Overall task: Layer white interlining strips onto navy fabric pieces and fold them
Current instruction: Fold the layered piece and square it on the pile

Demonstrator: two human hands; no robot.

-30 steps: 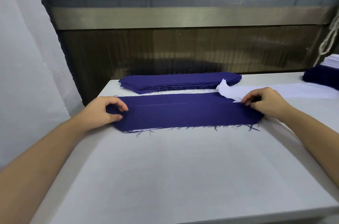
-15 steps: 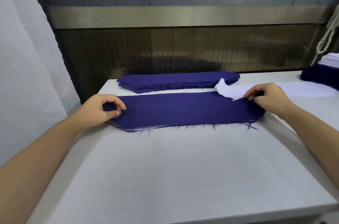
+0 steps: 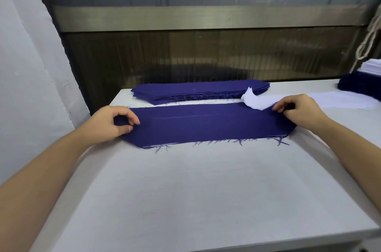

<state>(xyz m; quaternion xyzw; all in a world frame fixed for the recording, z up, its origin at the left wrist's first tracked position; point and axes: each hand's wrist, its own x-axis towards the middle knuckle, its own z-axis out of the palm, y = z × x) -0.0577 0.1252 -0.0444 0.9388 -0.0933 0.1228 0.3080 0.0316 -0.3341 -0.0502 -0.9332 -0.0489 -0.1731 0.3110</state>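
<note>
A long navy fabric piece with frayed edges point(image 3: 206, 126) lies flat across the white worktop point(image 3: 206, 190), running from 10 o'clock to 2 o'clock. The left grip point(image 3: 112, 123) pinches its left end between thumb and forefinger. The right grip point(image 3: 299, 111) has its fingers curled onto the right end, apparently nipping the far corner.

At 12 o'clock, just behind, sits a flat stack of navy fabric pieces point(image 3: 198, 92). A white interlining strip point(image 3: 255, 102) lies at 1 o'clock, its curled tip touching the piece's far right corner.

The step looks like squaring up a fold. To do it well:
- Keep both ends under equal, gentle tension so the long edges run parallel.
- Match the slanted corners before pressing anything flat.
- Watch the near edge at 6 o'clock, where a thin pale line shows under the navy; the inner layer may be creeping out.
- Hold the loose white tip clear of the fold.
</note>
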